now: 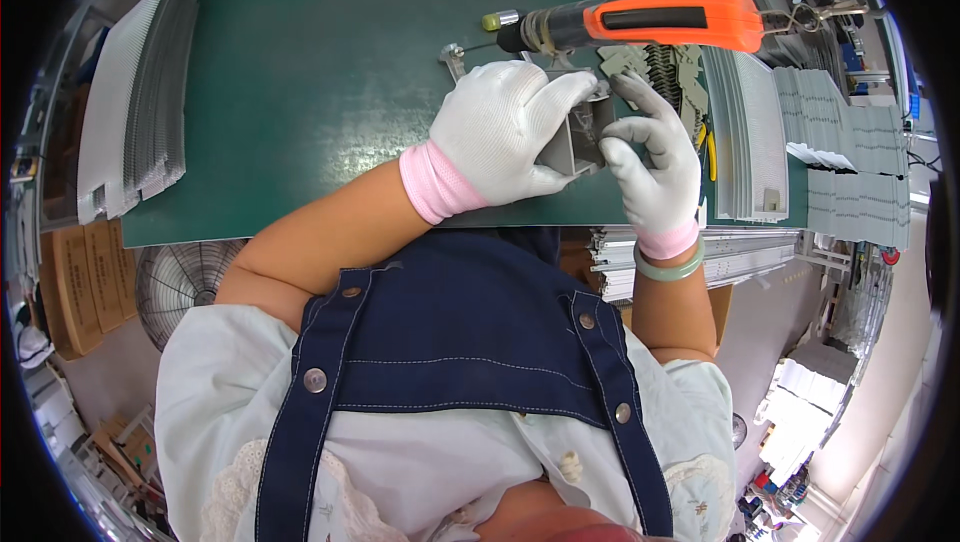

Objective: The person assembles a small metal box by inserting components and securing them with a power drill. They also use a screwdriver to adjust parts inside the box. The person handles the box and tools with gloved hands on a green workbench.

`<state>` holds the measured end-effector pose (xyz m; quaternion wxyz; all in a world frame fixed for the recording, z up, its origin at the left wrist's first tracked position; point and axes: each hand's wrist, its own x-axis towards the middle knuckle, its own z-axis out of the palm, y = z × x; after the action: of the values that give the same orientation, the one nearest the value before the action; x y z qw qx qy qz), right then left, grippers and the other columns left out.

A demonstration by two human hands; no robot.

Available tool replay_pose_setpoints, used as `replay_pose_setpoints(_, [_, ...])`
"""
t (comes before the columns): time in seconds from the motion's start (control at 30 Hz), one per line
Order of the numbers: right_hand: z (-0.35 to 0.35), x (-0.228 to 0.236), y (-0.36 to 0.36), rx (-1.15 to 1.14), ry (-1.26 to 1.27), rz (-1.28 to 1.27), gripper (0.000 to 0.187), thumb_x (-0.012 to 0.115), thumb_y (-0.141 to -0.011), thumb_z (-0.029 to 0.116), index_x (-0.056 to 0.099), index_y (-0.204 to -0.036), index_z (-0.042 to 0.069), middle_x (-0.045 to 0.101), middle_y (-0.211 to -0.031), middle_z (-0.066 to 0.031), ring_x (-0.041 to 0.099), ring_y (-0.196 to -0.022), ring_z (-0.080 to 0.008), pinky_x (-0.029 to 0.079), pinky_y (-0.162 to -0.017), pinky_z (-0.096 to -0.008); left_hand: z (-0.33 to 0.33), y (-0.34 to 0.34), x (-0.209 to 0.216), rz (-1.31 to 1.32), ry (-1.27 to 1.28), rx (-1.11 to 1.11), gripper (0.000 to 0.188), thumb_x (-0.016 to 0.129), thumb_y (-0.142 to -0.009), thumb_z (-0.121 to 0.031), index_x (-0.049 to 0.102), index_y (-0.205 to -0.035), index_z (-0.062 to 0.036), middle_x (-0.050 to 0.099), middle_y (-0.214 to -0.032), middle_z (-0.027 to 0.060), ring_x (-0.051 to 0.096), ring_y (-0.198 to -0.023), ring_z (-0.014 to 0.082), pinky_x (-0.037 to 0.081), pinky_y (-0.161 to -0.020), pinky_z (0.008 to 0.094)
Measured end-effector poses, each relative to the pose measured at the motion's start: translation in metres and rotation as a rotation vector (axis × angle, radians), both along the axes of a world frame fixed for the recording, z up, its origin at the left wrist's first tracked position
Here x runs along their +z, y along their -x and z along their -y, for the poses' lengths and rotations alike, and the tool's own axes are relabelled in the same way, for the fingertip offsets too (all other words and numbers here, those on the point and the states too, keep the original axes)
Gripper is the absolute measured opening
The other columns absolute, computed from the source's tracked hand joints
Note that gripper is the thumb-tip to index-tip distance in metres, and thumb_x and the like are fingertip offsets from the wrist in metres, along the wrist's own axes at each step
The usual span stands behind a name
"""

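Note:
A grey, open box-shaped piece stands at the right part of the green bench top, close to its front edge. My left hand, in a white knit glove with a pink cuff, is wrapped round its left side. At the piece's right side is my right hand, gloved the same way, its fingers curled and the thumb drawn in toward them. Whatever lies between those fingertips is too small to make out. Just beyond both hands hangs an orange and black electric screwdriver, its bit pointing left.
Stacked pale ribbed panels stand at the left, with more panels at the right. Small interlocking grey-green parts lie behind my right hand, near yellow-handled pliers. A floor fan is below the bench.

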<state>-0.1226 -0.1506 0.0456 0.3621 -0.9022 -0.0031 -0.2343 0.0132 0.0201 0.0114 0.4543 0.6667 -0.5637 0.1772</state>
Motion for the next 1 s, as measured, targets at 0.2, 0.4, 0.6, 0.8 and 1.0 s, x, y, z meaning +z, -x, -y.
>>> replay_pose_setpoints(0.2, [-0.01, -0.018, 0.003, -0.071, 0.091, 0.225, 0.019, 0.079, -0.08, 0.01, 0.071, -0.097, 0.006, 0.066, -0.126, -0.0193, 0.059, -0.126, -0.0398, 0.044, -0.109, -0.0525, 0.001, -0.001, 0.0, -0.02, -0.01, -0.008, 0.079, 0.088, -0.057, -0.028, 0.06, -0.127, -0.0044, 0.058, -0.082, 0.0098, 0.06, -0.072, 0.0303, 0.049, -0.066, 0.042])
replay_pose_setpoints(0.4, [-0.003, -0.022, 0.003, 0.007, 0.213, 0.219, 0.025, 0.079, -0.079, 0.012, 0.072, -0.103, 0.008, 0.066, -0.125, -0.0165, 0.06, -0.123, -0.0393, 0.041, -0.112, -0.0567, 0.001, -0.002, -0.001, -0.011, 0.006, -0.014, 0.08, 0.088, -0.057, -0.027, 0.06, -0.128, -0.0043, 0.059, -0.082, 0.0101, 0.06, -0.072, 0.0304, 0.049, -0.066, 0.0417])
replay_pose_setpoints(0.6, [0.003, -0.02, 0.019, 0.039, 0.344, 0.167, 0.03, 0.076, -0.08, 0.015, 0.074, -0.109, 0.012, 0.065, -0.127, -0.0164, 0.059, -0.124, -0.039, 0.037, -0.113, -0.0576, -0.001, -0.002, -0.001, -0.016, -0.016, -0.009, 0.08, 0.088, -0.056, -0.028, 0.06, -0.128, -0.0042, 0.059, -0.083, 0.0103, 0.06, -0.075, 0.0309, 0.05, -0.069, 0.0419])
replay_pose_setpoints(0.8, [0.0, -0.013, 0.019, 0.004, 0.363, 0.172, 0.024, 0.073, -0.082, 0.013, 0.073, -0.106, 0.01, 0.066, -0.124, -0.0166, 0.06, -0.123, -0.0394, 0.04, -0.111, -0.0557, -0.002, 0.0, 0.0, -0.026, -0.026, 0.005, 0.079, 0.087, -0.057, -0.027, 0.061, -0.128, -0.0053, 0.059, -0.086, 0.011, 0.06, -0.076, 0.0312, 0.05, -0.07, 0.0425])
replay_pose_setpoints(1.0, [-0.02, 0.009, 0.002, -0.133, 0.12, 0.019, 0.011, 0.074, -0.079, 0.008, 0.071, -0.088, 0.004, 0.067, -0.106, -0.0146, 0.065, -0.105, -0.0344, 0.051, -0.092, -0.0408, -0.001, 0.0, 0.0, -0.021, -0.013, 0.007, 0.079, 0.088, -0.057, -0.027, 0.061, -0.129, -0.0054, 0.058, -0.085, 0.0106, 0.06, -0.075, 0.0312, 0.05, -0.069, 0.0424])
